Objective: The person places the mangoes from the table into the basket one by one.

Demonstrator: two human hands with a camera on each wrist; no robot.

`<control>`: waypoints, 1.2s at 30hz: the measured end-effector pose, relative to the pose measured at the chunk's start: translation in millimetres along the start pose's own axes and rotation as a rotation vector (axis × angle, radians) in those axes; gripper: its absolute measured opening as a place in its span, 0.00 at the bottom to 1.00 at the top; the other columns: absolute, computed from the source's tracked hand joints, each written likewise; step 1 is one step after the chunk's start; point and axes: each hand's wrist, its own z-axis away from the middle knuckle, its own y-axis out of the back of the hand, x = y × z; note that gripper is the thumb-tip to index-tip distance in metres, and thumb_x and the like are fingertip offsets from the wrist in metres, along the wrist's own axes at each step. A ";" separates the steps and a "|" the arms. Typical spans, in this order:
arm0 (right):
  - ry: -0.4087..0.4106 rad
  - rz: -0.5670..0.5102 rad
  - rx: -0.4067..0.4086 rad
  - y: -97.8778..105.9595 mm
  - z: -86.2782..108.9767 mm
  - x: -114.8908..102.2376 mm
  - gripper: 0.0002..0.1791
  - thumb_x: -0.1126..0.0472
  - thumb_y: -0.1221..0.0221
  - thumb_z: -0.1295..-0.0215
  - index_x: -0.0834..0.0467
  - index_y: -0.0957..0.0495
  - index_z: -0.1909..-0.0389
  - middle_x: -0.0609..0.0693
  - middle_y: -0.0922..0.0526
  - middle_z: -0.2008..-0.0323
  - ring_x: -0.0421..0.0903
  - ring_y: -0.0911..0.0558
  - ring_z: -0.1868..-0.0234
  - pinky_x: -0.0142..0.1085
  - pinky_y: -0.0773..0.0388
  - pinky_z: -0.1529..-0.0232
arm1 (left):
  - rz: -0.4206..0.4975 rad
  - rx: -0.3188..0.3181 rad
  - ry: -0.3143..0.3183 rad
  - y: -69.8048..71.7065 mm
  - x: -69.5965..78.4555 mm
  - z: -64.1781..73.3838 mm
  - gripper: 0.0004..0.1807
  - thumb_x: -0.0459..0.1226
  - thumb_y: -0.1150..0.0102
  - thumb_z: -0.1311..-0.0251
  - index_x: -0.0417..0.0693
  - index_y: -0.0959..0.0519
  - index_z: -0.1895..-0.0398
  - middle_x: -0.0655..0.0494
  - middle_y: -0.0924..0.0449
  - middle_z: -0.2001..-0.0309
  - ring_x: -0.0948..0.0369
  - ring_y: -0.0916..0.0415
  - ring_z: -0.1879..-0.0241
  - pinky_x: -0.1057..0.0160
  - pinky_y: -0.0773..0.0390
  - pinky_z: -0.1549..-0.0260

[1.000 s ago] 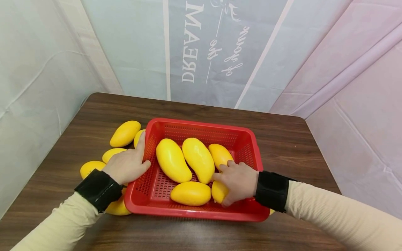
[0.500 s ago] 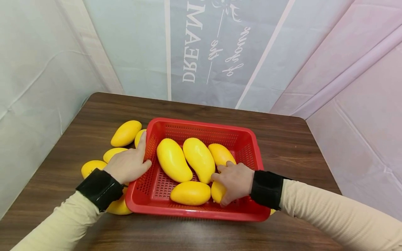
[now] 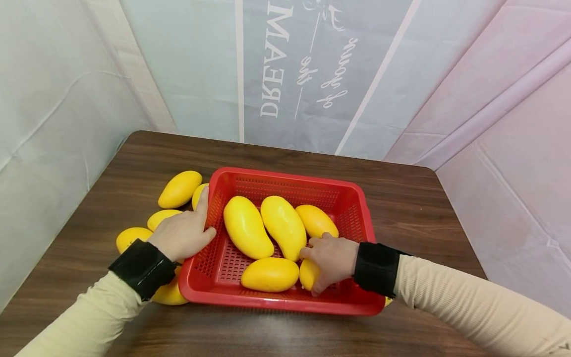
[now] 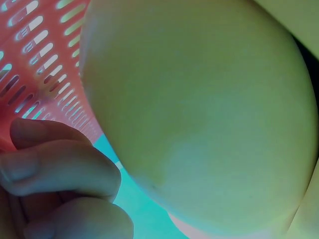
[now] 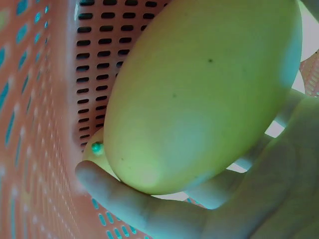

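Note:
A red perforated plastic basket (image 3: 276, 301) stands on the wooden table with several yellow mangoes inside. My left hand (image 3: 180, 235) grips its left rim, thumb over the edge; curled fingers (image 4: 65, 167) show against the outer wall in the left wrist view. Inside the basket's front right part, my right hand (image 3: 332, 260) holds a mango (image 5: 199, 99), thumb along one side and fingers on the other. That mango touches or nearly meets the one lying crosswise (image 3: 270, 275). Behind it rests another mango (image 3: 316, 220), and two larger ones (image 3: 248, 227) lean at the left.
Several more mangoes (image 3: 180, 189) lie on the table (image 3: 285, 337) left of the basket, some partly under the left forearm. A sliver of yellow (image 3: 388, 301) peeks out past the basket's front right corner. Fabric sheets (image 3: 196, 74) hang behind and beside the table.
My right hand has shifted slightly left over the mango it holds, baring more of the mango behind. The left hand keeps its grip on the rim.

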 end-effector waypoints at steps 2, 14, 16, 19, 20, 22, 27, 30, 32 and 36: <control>0.000 -0.015 -0.004 0.1 -0.6 0.5 0.40 0.40 0.25 0.58 0.46 0.24 0.42 0.48 0.24 0.49 0.49 0.30 0.51 0.47 0.23 0.52 | -0.003 0.003 0.000 0.1 0.0 0.3 0.54 0.46 0.49 0.33 0.50 0.80 0.23 0.53 0.24 0.77 0.61 0.24 0.84 0.63 0.22 0.81; 0.058 -0.013 -0.009 -2.6 -6.3 4.6 0.37 0.41 0.25 0.57 0.50 0.22 0.43 0.44 0.22 0.54 0.42 0.27 0.53 0.39 0.23 0.45 | -0.002 0.001 -0.007 -1.0 -0.3 0.2 0.55 0.46 0.49 0.33 0.50 0.80 0.23 0.53 0.25 0.77 0.61 0.24 0.84 0.63 0.22 0.81; 0.054 -0.011 -0.012 -2.7 -6.4 4.4 0.38 0.41 0.25 0.57 0.50 0.23 0.43 0.45 0.22 0.54 0.42 0.27 0.53 0.40 0.23 0.45 | 0.000 0.001 -0.008 -1.1 -0.2 0.2 0.55 0.46 0.48 0.33 0.50 0.80 0.23 0.53 0.25 0.77 0.61 0.24 0.84 0.63 0.22 0.81; 0.053 -0.010 -0.015 -3.0 -6.8 4.6 0.38 0.41 0.25 0.57 0.50 0.23 0.43 0.45 0.22 0.54 0.42 0.27 0.54 0.40 0.23 0.46 | -0.002 0.001 -0.008 -1.1 -0.1 0.3 0.55 0.46 0.48 0.33 0.50 0.80 0.23 0.53 0.25 0.77 0.61 0.24 0.84 0.63 0.22 0.81; 0.053 -0.011 -0.016 -2.9 -6.9 4.7 0.38 0.41 0.25 0.57 0.50 0.23 0.43 0.44 0.22 0.54 0.42 0.27 0.54 0.40 0.23 0.46 | -0.002 0.003 -0.008 -1.1 0.0 0.4 0.55 0.46 0.48 0.33 0.50 0.80 0.23 0.53 0.25 0.77 0.61 0.24 0.84 0.63 0.22 0.81; 0.055 -0.010 -0.021 -2.9 -7.4 4.9 0.38 0.41 0.25 0.57 0.50 0.23 0.43 0.45 0.22 0.54 0.42 0.27 0.54 0.40 0.23 0.46 | -0.003 0.003 -0.008 -1.1 0.0 0.4 0.55 0.46 0.48 0.34 0.49 0.80 0.23 0.53 0.25 0.77 0.61 0.24 0.84 0.63 0.22 0.81; 0.049 -0.014 -0.039 -3.1 -8.8 5.1 0.38 0.41 0.26 0.56 0.49 0.24 0.42 0.46 0.22 0.51 0.44 0.27 0.52 0.41 0.23 0.45 | -0.002 0.004 -0.008 -1.2 0.0 0.5 0.55 0.45 0.48 0.34 0.49 0.80 0.23 0.53 0.25 0.77 0.61 0.24 0.84 0.63 0.23 0.81; 0.036 -0.015 -0.050 -3.4 -9.3 4.9 0.38 0.41 0.26 0.55 0.49 0.24 0.42 0.47 0.22 0.49 0.44 0.27 0.52 0.42 0.24 0.45 | -0.001 0.004 -0.008 -1.2 0.0 0.6 0.55 0.45 0.48 0.34 0.49 0.80 0.23 0.53 0.25 0.77 0.61 0.24 0.84 0.63 0.23 0.81; 0.026 -0.018 -0.055 -3.6 -9.4 4.6 0.38 0.41 0.26 0.55 0.49 0.24 0.42 0.47 0.22 0.48 0.45 0.27 0.51 0.42 0.24 0.45 | -0.003 0.003 -0.009 -1.0 0.1 0.6 0.54 0.45 0.49 0.34 0.49 0.80 0.23 0.53 0.25 0.77 0.61 0.24 0.84 0.63 0.23 0.81; 0.018 -0.022 -0.055 -4.3 -9.6 4.0 0.36 0.42 0.26 0.55 0.49 0.24 0.44 0.47 0.22 0.49 0.45 0.27 0.51 0.41 0.24 0.48 | -0.012 0.006 -0.013 -0.6 0.2 0.5 0.54 0.45 0.49 0.34 0.48 0.79 0.23 0.53 0.25 0.77 0.61 0.24 0.84 0.63 0.23 0.81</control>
